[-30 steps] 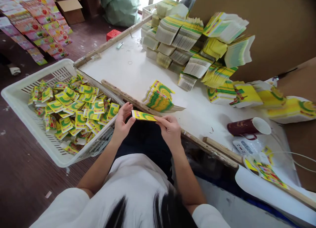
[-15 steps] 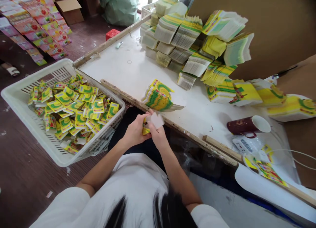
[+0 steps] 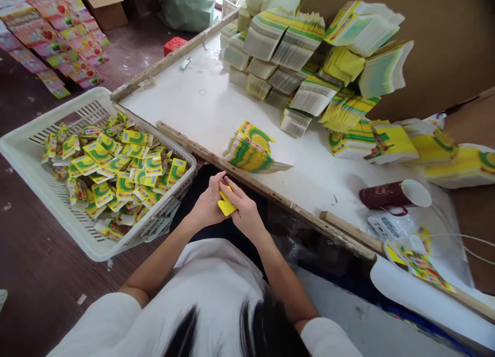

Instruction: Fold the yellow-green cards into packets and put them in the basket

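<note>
Both hands meet over my lap, just in front of the table edge. My left hand (image 3: 210,205) and my right hand (image 3: 244,210) are closed around a small yellow card box (image 3: 226,206); fingers cover most of it. Just beyond them, on the table, lies a fanned stack of flat yellow-green printed cartons (image 3: 251,148). To my left, a white plastic basket (image 3: 96,251) holds many folded yellow-green boxes (image 3: 126,186).
Bundles of flat cartons (image 3: 294,48) are piled at the back of the white table (image 3: 181,97). On the right lies a dark mug (image 3: 381,196) on its side, near a wooden strip (image 3: 344,233) and a white power strip (image 3: 381,225). A red stool (image 3: 175,44) stands beyond.
The box's pale inner side showed between my fingers before; now its yellow printed side shows, and my hands have closed together over it. The view has shifted slightly.
</note>
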